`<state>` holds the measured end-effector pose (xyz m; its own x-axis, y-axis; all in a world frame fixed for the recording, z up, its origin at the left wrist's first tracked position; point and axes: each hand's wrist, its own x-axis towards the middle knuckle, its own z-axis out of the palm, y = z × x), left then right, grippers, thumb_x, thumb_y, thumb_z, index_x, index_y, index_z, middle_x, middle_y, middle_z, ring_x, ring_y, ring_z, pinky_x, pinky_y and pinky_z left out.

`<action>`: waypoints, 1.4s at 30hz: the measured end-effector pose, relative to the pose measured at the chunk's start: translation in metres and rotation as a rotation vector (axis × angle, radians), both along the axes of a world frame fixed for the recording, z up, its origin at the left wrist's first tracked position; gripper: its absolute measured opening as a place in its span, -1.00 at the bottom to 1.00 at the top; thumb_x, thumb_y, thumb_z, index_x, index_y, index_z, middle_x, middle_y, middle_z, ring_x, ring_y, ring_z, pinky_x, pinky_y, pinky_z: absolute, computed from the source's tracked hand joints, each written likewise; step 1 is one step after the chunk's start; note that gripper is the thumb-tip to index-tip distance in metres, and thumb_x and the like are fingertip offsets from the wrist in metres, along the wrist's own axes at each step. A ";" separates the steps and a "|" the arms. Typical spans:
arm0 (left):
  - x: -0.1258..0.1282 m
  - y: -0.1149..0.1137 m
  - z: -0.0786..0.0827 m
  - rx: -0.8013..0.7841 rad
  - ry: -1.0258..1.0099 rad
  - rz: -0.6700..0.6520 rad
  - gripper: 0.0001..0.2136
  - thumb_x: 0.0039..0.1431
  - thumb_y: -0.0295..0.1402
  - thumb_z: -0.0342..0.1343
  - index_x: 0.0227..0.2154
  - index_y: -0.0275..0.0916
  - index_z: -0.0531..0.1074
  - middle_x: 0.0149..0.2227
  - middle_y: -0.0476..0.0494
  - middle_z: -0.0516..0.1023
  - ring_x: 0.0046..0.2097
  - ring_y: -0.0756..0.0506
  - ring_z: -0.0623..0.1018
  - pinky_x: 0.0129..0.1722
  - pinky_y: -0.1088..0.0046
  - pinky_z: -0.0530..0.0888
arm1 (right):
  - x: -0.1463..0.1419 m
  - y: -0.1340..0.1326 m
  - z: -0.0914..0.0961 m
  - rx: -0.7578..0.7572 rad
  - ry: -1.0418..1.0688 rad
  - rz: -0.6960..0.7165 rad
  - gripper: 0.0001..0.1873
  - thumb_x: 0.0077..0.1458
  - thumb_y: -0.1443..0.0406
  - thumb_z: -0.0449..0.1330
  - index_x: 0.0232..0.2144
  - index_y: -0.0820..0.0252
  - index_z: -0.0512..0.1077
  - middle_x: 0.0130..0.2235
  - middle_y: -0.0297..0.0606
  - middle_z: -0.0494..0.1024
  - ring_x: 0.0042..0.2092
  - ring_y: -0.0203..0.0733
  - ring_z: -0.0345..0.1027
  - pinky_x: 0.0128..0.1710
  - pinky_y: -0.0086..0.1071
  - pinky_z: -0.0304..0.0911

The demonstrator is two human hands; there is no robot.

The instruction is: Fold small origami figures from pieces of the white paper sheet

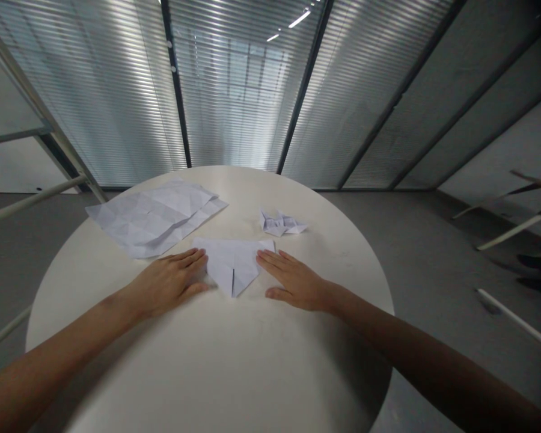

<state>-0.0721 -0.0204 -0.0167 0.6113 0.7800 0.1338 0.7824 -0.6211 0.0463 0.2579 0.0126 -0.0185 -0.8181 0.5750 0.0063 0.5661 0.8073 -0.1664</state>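
A folded sheet of white paper (232,261) lies flat on the round table, its long edge away from me and its point toward me. A short dark slit runs up from that point. My left hand (174,279) rests flat on the paper's left corner, fingers stretched out and thumb apart. On the right corner my right hand (295,279) lies the same way, fingertips on the paper. Just beyond the sheet stands a small folded paper figure (280,224), which neither hand touches.
Creased, unfolded paper sheets (155,213) overlap at the table's far left, partly past its edge. The white round table (234,373) stands before a glass wall with blinds (234,90). Pale metal frames (36,198) are at the left, and chair or table legs (514,231) at the right.
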 end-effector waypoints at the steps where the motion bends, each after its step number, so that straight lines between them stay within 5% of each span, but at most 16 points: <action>1: -0.002 0.002 0.003 -0.014 -0.001 -0.003 -0.53 0.28 -0.08 -0.14 0.10 -0.26 0.31 0.17 -0.29 0.33 0.18 -0.21 0.34 0.15 0.20 0.30 | 0.002 0.001 0.001 0.012 0.007 -0.009 -0.28 0.22 -0.03 -0.07 0.27 0.28 -0.02 0.29 0.00 0.03 0.31 -0.05 -0.12 0.26 -0.06 -0.15; 4: -0.003 0.012 0.014 -0.039 0.016 0.011 -0.65 0.31 -0.18 -0.16 -0.15 -0.21 0.48 -0.05 -0.21 0.53 -0.03 -0.16 0.52 0.00 0.26 0.41 | -0.003 0.009 0.008 0.053 0.027 -0.040 -0.46 0.23 0.04 -0.03 0.12 0.25 0.29 0.18 -0.05 0.29 0.21 -0.06 0.13 0.19 -0.14 0.01; 7: 0.005 0.026 0.022 -0.019 0.069 0.026 -0.70 0.26 -0.24 -0.07 -0.44 -0.24 0.49 -0.36 -0.14 0.55 -0.27 -0.12 0.54 -0.17 0.29 0.43 | -0.020 0.026 0.017 0.049 0.054 -0.068 -0.67 0.21 0.13 0.07 -0.24 0.21 0.53 -0.06 -0.13 0.52 0.00 -0.11 0.35 0.04 -0.22 0.17; 11: 0.011 0.045 0.021 -0.077 -0.044 -0.021 -0.80 0.16 -0.23 0.05 -0.44 -0.23 0.46 -0.26 -0.14 0.51 -0.16 -0.12 0.49 -0.11 0.35 0.39 | -0.040 0.050 0.025 -0.024 0.103 -0.048 -0.82 -0.01 0.23 0.30 -0.52 0.23 0.48 -0.09 -0.17 0.49 -0.07 -0.13 0.35 -0.06 -0.30 0.18; 13: 0.010 0.053 0.018 -0.154 -0.126 -0.015 -0.77 0.10 -0.17 0.10 -0.30 -0.21 0.45 -0.16 -0.15 0.48 -0.10 -0.12 0.46 -0.09 0.38 0.37 | -0.046 0.059 0.026 -0.079 0.096 -0.061 -0.79 -0.13 0.24 0.37 -0.47 0.23 0.45 -0.14 -0.20 0.48 -0.15 -0.16 0.36 -0.14 -0.34 0.20; 16: 0.008 0.061 0.015 -0.265 -0.156 0.047 -0.55 -0.06 -0.09 0.19 -0.11 -0.20 0.38 -0.17 -0.13 0.46 -0.13 -0.12 0.46 -0.15 0.43 0.38 | -0.052 0.067 0.026 -0.127 0.067 -0.124 -0.48 -0.29 0.22 0.44 -0.24 0.21 0.40 -0.18 -0.22 0.46 -0.20 -0.15 0.35 -0.25 -0.39 0.19; 20: 0.016 0.065 0.021 -0.402 -0.086 0.137 -0.38 -0.24 -0.10 0.27 -0.04 -0.20 0.33 -0.24 -0.09 0.46 -0.25 -0.10 0.49 -0.31 0.48 0.37 | -0.058 0.072 0.028 -0.233 -0.034 -0.167 -0.24 -0.37 0.19 0.46 -0.07 0.18 0.31 -0.16 -0.20 0.48 -0.23 -0.14 0.37 -0.33 -0.42 0.18; 24: 0.026 0.065 0.032 -0.493 -0.008 0.181 -0.46 -0.30 -0.12 0.27 -0.17 -0.19 0.39 -0.29 -0.08 0.52 -0.29 -0.13 0.51 -0.41 0.49 0.32 | -0.066 0.071 0.036 -0.252 -0.178 -0.157 -0.32 -0.38 0.16 0.45 -0.14 0.17 0.38 -0.23 -0.23 0.53 -0.27 -0.12 0.39 -0.41 -0.42 0.15; 30: 0.034 0.064 0.036 -0.614 0.007 0.079 -0.71 -0.22 -0.19 0.24 -0.38 -0.18 0.50 -0.40 -0.03 0.57 -0.34 -0.10 0.53 -0.42 0.51 0.32 | -0.073 0.065 0.042 -0.193 -0.239 -0.013 -0.73 -0.24 0.21 0.38 -0.43 0.19 0.48 -0.39 -0.29 0.54 -0.36 -0.19 0.37 -0.48 -0.43 0.08; 34: 0.038 0.055 0.050 -0.368 -0.008 0.093 -0.86 -0.09 -0.28 0.18 -0.43 -0.18 0.45 -0.43 0.00 0.54 -0.37 -0.07 0.50 -0.42 0.49 0.30 | -0.070 0.051 0.059 0.057 -0.176 -0.077 -0.89 -0.09 0.34 0.28 -0.42 0.18 0.44 -0.38 -0.29 0.52 -0.33 -0.18 0.35 -0.44 -0.40 0.03; 38: 0.035 0.038 0.068 0.238 -0.033 0.196 -0.90 0.13 -0.41 0.00 -0.46 -0.21 0.38 -0.45 -0.10 0.48 -0.34 -0.11 0.45 -0.36 0.39 0.30 | -0.058 0.027 0.079 0.423 -0.026 -0.211 -0.80 0.19 0.43 -0.02 -0.30 0.18 0.41 -0.32 -0.20 0.50 -0.26 -0.14 0.30 -0.32 -0.31 0.06; 40: 0.031 0.028 0.068 0.459 -0.006 0.100 -0.80 0.19 -0.50 -0.10 -0.50 -0.23 0.36 -0.45 -0.14 0.45 -0.31 -0.13 0.42 -0.31 0.33 0.30 | -0.050 0.015 0.075 0.562 0.021 -0.178 -0.68 0.26 0.42 -0.14 -0.29 0.19 0.41 -0.29 -0.15 0.49 -0.20 -0.11 0.28 -0.23 -0.27 0.08; 42: 0.028 0.020 0.059 0.510 0.060 -0.062 -0.74 0.24 -0.53 -0.15 -0.52 -0.23 0.34 -0.48 -0.14 0.42 -0.34 -0.13 0.39 -0.32 0.32 0.28 | -0.042 0.004 0.059 0.569 -0.035 -0.052 -0.64 0.28 0.40 -0.18 -0.27 0.19 0.42 -0.29 -0.14 0.49 -0.20 -0.11 0.27 -0.22 -0.27 0.09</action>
